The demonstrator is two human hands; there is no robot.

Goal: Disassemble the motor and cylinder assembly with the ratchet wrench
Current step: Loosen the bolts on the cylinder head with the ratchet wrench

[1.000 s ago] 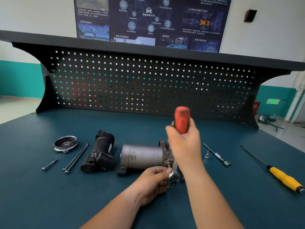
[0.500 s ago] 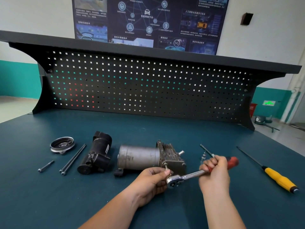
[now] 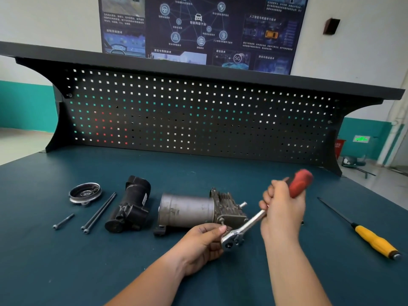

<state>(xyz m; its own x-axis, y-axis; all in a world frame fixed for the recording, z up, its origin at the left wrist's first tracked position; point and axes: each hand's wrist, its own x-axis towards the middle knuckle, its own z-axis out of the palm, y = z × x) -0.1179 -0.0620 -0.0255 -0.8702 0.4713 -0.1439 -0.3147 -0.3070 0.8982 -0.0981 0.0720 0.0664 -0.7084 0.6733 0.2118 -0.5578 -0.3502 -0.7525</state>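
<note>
The grey metal motor and cylinder assembly (image 3: pixel 186 210), a smooth drum joined to a finned cast housing, is lying on its side at the centre of the dark teal workbench (image 3: pixel 66 272). The chrome, red-handled ratchet wrench (image 3: pixel 247 226) is slanting from lower centre up towards the right, with its head sitting at the near lower corner of the finned housing.

The right hand (image 3: pixel 283 208) is wrapping its fingers tightly round the red handle. The left hand (image 3: pixel 203 244) is curling its fingers round the chrome head and steadying it on the fastener; its thumb is hidden.

Left of the assembly, a black plastic motor body (image 3: pixel 130 206), two long dark bolts (image 3: pixel 99 212), a short bolt (image 3: pixel 63 221) and a round metal end cap (image 3: pixel 85 193) are lying apart from it. This suggests the work is partly done, with a housing bolt being loosened. The next move is probably calling for another handle swing with the head pressed squarely on, so the socket is not slipping off. A yellow-handled screwdriver (image 3: pixel 373 239) is lying at the right.
</note>
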